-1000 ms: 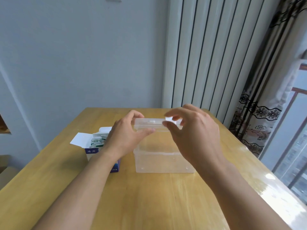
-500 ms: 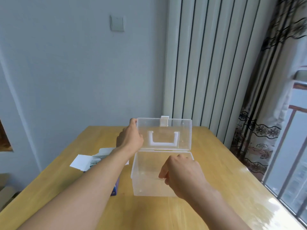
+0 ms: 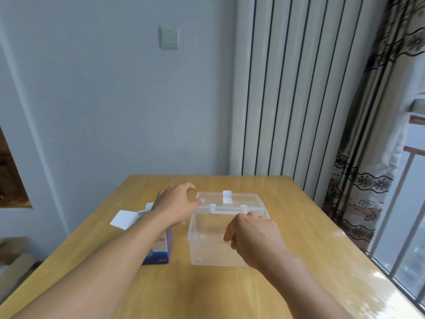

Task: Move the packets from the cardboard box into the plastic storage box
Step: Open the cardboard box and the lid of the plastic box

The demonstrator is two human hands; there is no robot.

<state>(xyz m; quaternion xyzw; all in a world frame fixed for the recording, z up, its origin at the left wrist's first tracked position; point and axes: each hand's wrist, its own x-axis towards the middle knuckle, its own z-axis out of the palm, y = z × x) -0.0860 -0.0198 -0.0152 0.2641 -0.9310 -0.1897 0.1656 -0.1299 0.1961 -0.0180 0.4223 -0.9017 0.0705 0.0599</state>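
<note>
The clear plastic storage box (image 3: 207, 247) stands open at the table's middle. Its lid (image 3: 232, 199) is tipped back behind the box, white latch up. My left hand (image 3: 177, 203) pinches the lid's left edge between thumb and fingers. My right hand (image 3: 250, 236) curls over the box's front right rim, fingertips inside. The blue and white cardboard box (image 3: 161, 252) lies just left of the plastic box, mostly under my left forearm, with a white flap (image 3: 123, 219) open. The packets in it are hidden by my arm. The plastic box holds nothing I can see.
The wooden table (image 3: 207, 291) meets a grey wall at its far edge. A window railing and patterned curtain (image 3: 358, 180) run along the right side. Brown cardboard items (image 3: 13, 261) sit on the floor at the left.
The lid went from shut to upright, then swung back down behind the box under my left hand. My right hand dropped from the latch to the front right rim. The view tilted up.
</note>
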